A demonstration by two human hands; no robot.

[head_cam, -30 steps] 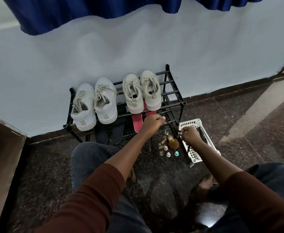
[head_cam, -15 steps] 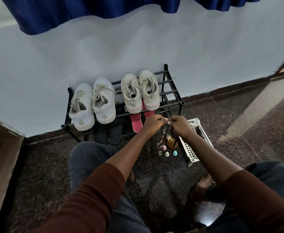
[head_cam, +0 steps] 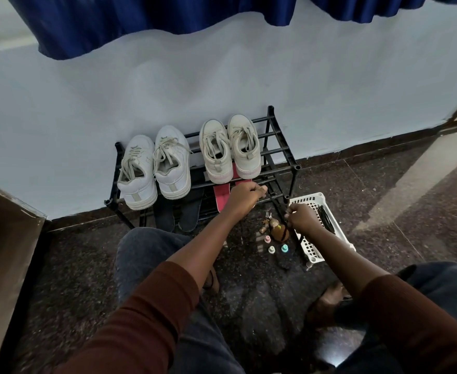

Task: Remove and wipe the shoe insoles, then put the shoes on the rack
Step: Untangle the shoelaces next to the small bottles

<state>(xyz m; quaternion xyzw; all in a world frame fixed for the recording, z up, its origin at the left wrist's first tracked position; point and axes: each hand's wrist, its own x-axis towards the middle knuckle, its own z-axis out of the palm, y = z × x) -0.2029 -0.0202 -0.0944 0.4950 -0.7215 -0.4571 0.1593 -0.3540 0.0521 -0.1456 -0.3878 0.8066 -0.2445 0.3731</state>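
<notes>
Your fingers were curled on both hands: your left hand point(head_cam: 245, 196) was closed at the rack's front rail on something small I could not make out, and your right hand point(head_cam: 301, 215) pinched a thin dark cord just at the basket's near corner. Going left to right, the white pair of shoes point(head_cam: 154, 168) sat on the rack point(head_cam: 278, 151) at about 10 o'clock from your left hand, heels toward you. Below them, two dark insoles point(head_cam: 178, 215) leaned at the rack's foot. The beige pair of shoes point(head_cam: 230, 149) stood at 12 o'clock from your left hand, touching side by side, with red insoles point(head_cam: 222, 198) showing under them. Small bottles point(head_cam: 276, 245) stood on the floor point(head_cam: 73, 265) near 6 o'clock from your right hand. The white basket point(head_cam: 311, 249) lay just beside them, at 3 o'clock.
</notes>
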